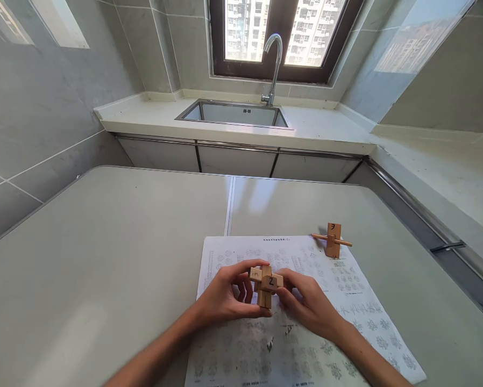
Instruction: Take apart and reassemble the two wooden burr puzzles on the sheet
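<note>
A wooden interlocking burr puzzle (267, 285), made of crossed blocks with handwritten marks on some ends, is held above the printed sheet (225, 338). My left hand (230, 293) grips it between fingertips on top and the thumb beneath. On the other side, my right hand (312, 303) has its thumb and fingers closed at the puzzle's right-hand block. Farther back, a separate wooden piece (333, 242) stands at the sheet's upper right edge, a flat marked block with a thin stick through it.
The sheet lies on a pale table (104, 258) with a seam (229, 207) down its middle. Beyond the table is a white counter (326, 121) with a steel sink (233, 112) and a curved faucet (274, 70). Tiled walls and another counter flank the table.
</note>
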Demonstrator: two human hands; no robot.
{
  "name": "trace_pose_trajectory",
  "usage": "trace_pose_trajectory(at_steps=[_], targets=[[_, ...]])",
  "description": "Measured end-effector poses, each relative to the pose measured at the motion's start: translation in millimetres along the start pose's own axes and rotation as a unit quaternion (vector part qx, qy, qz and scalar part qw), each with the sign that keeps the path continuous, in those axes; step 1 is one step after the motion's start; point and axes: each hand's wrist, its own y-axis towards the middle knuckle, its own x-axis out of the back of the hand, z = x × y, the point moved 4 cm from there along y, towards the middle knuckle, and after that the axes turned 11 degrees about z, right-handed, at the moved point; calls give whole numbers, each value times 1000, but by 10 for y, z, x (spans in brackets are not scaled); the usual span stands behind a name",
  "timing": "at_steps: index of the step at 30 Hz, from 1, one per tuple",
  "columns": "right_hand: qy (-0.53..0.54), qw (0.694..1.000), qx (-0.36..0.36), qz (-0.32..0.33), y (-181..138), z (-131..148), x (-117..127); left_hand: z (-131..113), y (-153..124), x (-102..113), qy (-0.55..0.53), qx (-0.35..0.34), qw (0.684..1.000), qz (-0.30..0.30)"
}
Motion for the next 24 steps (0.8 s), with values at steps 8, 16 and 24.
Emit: trace_pose_trajectory(at_steps=[8, 16, 24], targets=[[-39, 999, 14, -4, 0, -22, -2, 36, 14, -30, 10, -5, 1000, 14], [169, 983, -34, 63, 38, -26, -95, 41, 18, -69, 101, -54, 993, -1], [390, 919, -49, 18, 60, -74, -64, 75, -3, -39, 84, -24, 996, -16]])
